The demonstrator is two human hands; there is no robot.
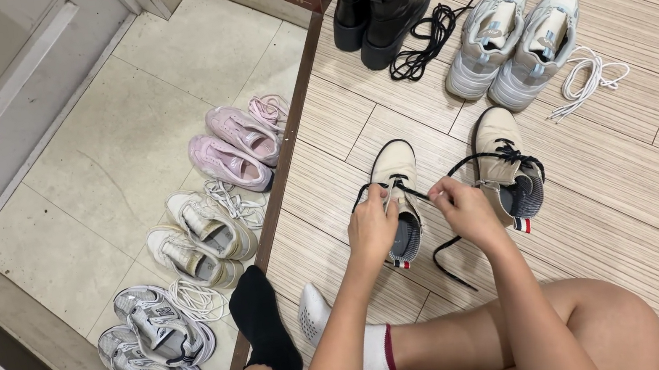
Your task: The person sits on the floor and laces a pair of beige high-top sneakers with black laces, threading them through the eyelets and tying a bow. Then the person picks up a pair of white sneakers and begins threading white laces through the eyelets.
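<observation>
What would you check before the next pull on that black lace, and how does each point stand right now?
1. Left hand holds the black lace: ok.
2. Right hand pinches the same lace: ok.
3. Cream shoe sits flat on the floor, toe away from the person: ok.
4. Lace threaded through every eyelet: cannot tell, the hands cover them.
5. Loose lace end free of the right hand's wrist and legs: ok.
6. Second cream shoe laced: ok, though its lace trails loose.

Cream sneaker (392,170) with black lace (413,191) (red-white-blue heel tab), pink sneakers (238,144), black boots (383,0).
</observation>
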